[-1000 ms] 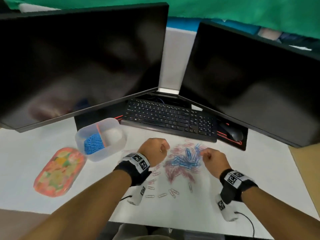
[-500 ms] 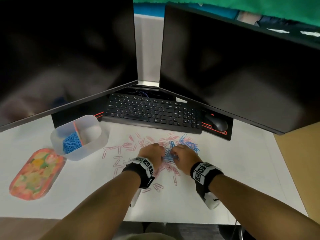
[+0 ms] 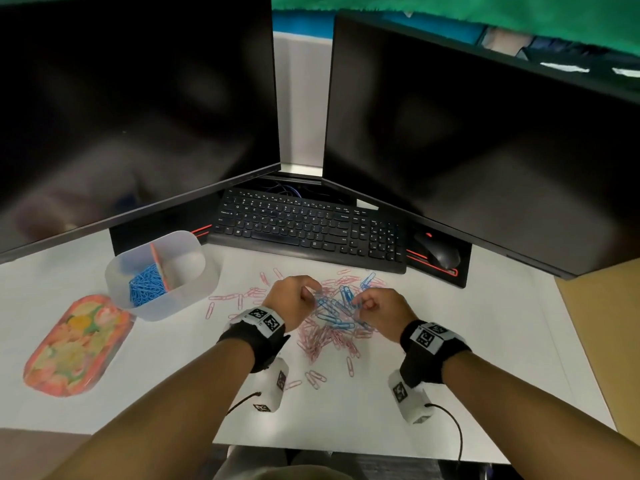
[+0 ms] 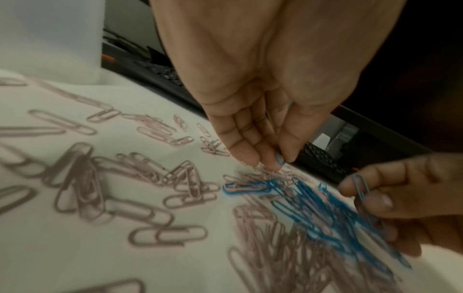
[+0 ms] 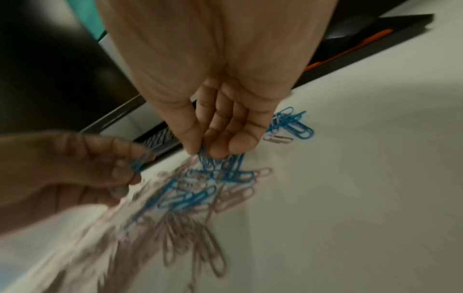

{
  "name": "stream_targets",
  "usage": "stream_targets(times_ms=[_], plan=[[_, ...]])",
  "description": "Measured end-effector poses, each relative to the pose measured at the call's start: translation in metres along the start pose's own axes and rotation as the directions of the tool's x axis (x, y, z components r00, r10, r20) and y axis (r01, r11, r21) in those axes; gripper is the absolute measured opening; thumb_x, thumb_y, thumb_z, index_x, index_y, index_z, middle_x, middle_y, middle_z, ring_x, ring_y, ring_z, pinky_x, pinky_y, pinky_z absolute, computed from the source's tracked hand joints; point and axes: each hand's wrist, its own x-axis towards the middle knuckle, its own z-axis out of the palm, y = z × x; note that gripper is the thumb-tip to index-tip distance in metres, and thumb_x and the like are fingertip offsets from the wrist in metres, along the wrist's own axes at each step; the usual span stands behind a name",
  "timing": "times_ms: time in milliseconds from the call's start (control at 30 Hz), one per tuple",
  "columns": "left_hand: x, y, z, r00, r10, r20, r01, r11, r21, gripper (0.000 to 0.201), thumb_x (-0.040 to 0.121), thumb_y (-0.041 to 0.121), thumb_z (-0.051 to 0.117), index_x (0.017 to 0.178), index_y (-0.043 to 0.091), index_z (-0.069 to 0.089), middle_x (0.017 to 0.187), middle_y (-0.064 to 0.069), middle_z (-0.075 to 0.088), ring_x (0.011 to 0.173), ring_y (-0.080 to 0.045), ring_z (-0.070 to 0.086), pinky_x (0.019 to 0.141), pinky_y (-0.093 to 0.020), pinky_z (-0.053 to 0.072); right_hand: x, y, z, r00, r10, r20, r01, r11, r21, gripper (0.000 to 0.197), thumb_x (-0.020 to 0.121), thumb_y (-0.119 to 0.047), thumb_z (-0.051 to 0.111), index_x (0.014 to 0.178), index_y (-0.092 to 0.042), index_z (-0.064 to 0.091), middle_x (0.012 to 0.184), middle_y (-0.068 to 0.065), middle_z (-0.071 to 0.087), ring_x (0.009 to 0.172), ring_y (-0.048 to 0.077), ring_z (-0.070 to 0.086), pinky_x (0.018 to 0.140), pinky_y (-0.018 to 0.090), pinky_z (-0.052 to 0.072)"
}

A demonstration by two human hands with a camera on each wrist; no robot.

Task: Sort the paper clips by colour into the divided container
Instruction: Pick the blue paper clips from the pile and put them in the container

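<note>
Item: left hand (image 3: 294, 299), centre of the head view, hovering over the pile; its grip is pinching one blue clip (image 4: 280, 159) between thumb and fingertips, most of that clip hidden by the fingers (image 4: 246, 152).

Item: right hand (image 3: 377, 308), right of centre; its grip is pinching blue clips (image 5: 213, 160) that are hanging down into the heap. How many it is holding cannot be made out, since motion blur is smearing both wrist views.

Item: blue paper clips (image 3: 334, 308), lying loose on the white counter (image 3: 450, 358) between the two hands, tangled over the pink ones.

Item: pink paper clips (image 3: 322, 341), spreading below and left of the hands, the lower part of the pile blurring into streaks in the right wrist view.

Item: divided container (image 3: 204, 285), translucent, sitting at centre left of the head view; the left compartment is holding a mass of sorted blue clips (image 3: 147, 287), the right compartment's contents being hard to read through the frosted wall.

Item: patterned lid or tray (image 3: 76, 344), lower left, just beside the container.

Item: keyboard (image 3: 311, 230) and mouse (image 3: 438, 252), partly tucked under two dark monitors (image 3: 138, 109), whose outer edges are cut off by the frame.
</note>
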Motion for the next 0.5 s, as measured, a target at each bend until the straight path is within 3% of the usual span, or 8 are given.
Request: stream_targets(times_ms=[100,200,267,333,400,500], plan=[[0.002,-0.004,0.0,0.995,-0.089,0.043,0.096,0.977,-0.189,0.023,0.083,0.007,0.062,0.095,0.026,0.066,0.082,-0.006,0.072,0.078,-0.023,0.068,0.072,-0.028,0.055,0.003,0.0,-0.007,0.996,0.054,0.074,-0.066,0.981,0.182,0.015,0.092,-0.011,0.054,0.088,-0.005,0.068,0.07,0.009,0.06,0.064,0.017,0.057,0.063,0.026,0.048],[0.0,0.0,-0.003,0.982,-0.143,0.126,0.18,0.911,-0.37,0.023,0.084,0.002,0.062,0.102,0.017,0.064,0.083,-0.009,0.073,0.089,-0.025,0.069,0.084,-0.033,0.055,0.003,0.0,-0.01,0.987,0.124,0.106,-0.156,0.902,0.403,0.023,0.097,-0.014,0.049,0.087,-0.008,0.069,0.073,0.011,0.06,0.066,0.022,0.059,0.062,0.029,0.05],[-0.003,0.006,-0.004,0.975,-0.15,0.163,0.21,0.862,-0.462,0.029,0.087,-0.007,0.052,0.109,0.01,0.059,0.083,-0.013,0.069,0.08,-0.023,0.067,0.069,-0.024,0.054,0.002,0.0,-0.01,0.981,0.142,0.132,-0.191,0.825,0.532,0.019,0.096,-0.012,0.051,0.089,-0.007,0.068,0.076,0.015,0.061,0.069,0.026,0.061,0.065,0.033,0.052],[-0.003,0.011,-0.003,0.967,-0.156,0.201,0.242,0.808,-0.537,0.034,0.087,-0.015,0.038,0.106,0.006,0.056,0.077,-0.015,0.062,0.067,-0.021,0.059,0.056,-0.022,0.044,0.0,0.0,-0.01,0.98,0.142,0.14,-0.198,0.772,0.604,0.015,0.095,-0.008,0.052,0.095,-0.005,0.067,0.077,0.017,0.061,0.067,0.026,0.062,0.062,0.031,0.053],[-0.002,0.015,-0.001,0.96,-0.172,0.219,0.269,0.78,-0.565,0.035,0.085,-0.015,0.033,0.093,0.006,0.059,0.07,-0.011,0.056,0.059,-0.02,0.055,0.057,-0.025,0.041,-0.001,0.0,-0.009,0.978,0.153,0.14,-0.208,0.732,0.649,0.019,0.095,-0.003,0.048,0.101,-0.003,0.066,0.078,0.016,0.06,0.066,0.025,0.062,0.059,0.029,0.053],[0.0,0.018,0.008,0.956,-0.193,0.223,0.285,0.801,-0.527,0.026,0.087,-0.006,0.039,0.082,0.007,0.061,0.066,-0.006,0.053,0.052,-0.015,0.05,0.054,-0.025,0.042,-0.004,0.0,-0.008,0.963,0.207,0.174,-0.267,0.628,0.731,0.023,0.094,-0.003,0.044,0.102,0.0,0.065,0.073,0.01,0.057,0.063,0.022,0.058,0.056,0.029,0.051]])
